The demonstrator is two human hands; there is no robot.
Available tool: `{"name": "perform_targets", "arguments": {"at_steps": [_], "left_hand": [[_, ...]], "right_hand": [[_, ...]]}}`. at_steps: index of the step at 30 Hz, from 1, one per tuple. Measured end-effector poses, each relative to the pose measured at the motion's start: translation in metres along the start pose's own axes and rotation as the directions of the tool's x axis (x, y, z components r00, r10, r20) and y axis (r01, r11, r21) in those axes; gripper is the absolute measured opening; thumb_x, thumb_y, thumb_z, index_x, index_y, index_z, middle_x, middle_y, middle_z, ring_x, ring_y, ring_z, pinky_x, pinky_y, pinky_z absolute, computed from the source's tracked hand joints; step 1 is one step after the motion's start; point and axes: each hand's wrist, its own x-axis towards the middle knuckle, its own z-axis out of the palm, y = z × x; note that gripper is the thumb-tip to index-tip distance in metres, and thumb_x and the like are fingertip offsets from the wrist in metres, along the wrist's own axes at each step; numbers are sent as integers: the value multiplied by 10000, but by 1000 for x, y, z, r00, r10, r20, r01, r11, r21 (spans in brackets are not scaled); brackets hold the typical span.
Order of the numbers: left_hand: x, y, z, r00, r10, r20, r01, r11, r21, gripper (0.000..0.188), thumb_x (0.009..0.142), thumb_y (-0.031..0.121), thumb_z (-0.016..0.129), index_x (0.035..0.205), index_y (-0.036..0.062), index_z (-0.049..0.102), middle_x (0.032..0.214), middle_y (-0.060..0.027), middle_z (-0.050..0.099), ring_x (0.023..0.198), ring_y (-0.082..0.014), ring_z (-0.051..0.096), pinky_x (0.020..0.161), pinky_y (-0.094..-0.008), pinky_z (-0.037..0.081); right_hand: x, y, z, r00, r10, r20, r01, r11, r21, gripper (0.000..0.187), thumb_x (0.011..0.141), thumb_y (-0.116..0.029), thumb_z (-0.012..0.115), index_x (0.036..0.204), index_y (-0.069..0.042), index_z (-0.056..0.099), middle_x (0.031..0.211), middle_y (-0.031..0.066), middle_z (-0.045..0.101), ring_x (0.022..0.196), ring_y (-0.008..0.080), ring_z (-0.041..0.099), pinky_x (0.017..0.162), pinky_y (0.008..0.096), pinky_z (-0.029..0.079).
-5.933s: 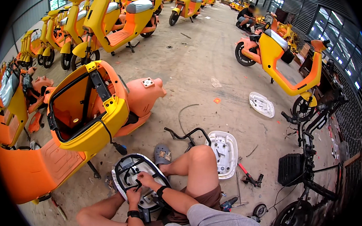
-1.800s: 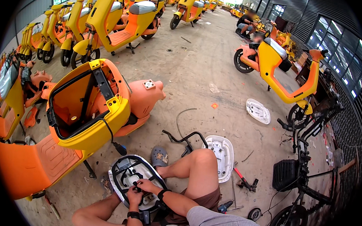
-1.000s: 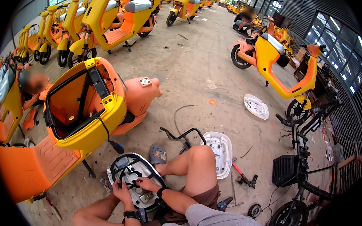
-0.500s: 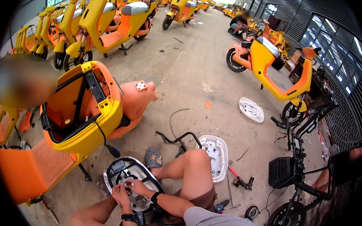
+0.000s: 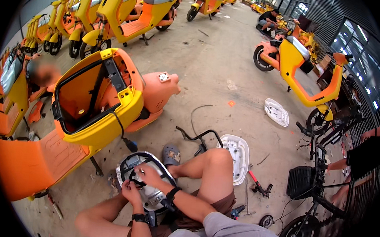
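A scooter seat [image 5: 156, 199] lies upside down between my legs, its silvery underside with a black rim facing up. My left hand [image 5: 132, 192] is closed over the seat's left part, fingertips at a small black curved piece, possibly a strap or cable. Just above and to the right, my right hand [image 5: 149, 176] is bent in a pinch; a tiny bright bit shows at its fingertips, too small to name. Both hands partly cover the seat's inner parts. Black bands circle both wrists.
An orange-yellow scooter body [image 5: 99, 126] with an open seat well stands at left, its cable dangling. White seat shells [image 5: 235, 161], a red-handled hammer [image 5: 259, 185], a black tube frame [image 5: 199, 140] and a power drill [image 5: 237, 211] lie around. A bare scooter frame [image 5: 311, 185] stands right, a co-worker's arms beside it.
My right hand has moved up and away from my left hand, and the black piece now shows between them. The whole view has shifted, so the surroundings sit further right.
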Motion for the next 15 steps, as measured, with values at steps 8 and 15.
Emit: {"name": "perform_targets", "arguments": {"at_steps": [8,15], "left_hand": [[8,-43,-25,985,146,-90,-103,923,371,185,790,26,567,960,-42,584,863,-127,622,747,-210,610,649,-295,499],[-19,-17,5,982,157,108,-190,756,627,235,699,22,618,930,-16,593,1017,-200,574,986,-358,523,895,-414,400]], "right_hand": [[31,-212,-147,900,95,425,-19,983,-180,214,848,-222,593,912,-35,675,761,132,645,669,243,599,604,325,459],[-42,-191,-266,992,119,-28,-119,993,4,195,892,-171,552,954,-15,650,764,15,635,658,114,574,623,259,481]]}}
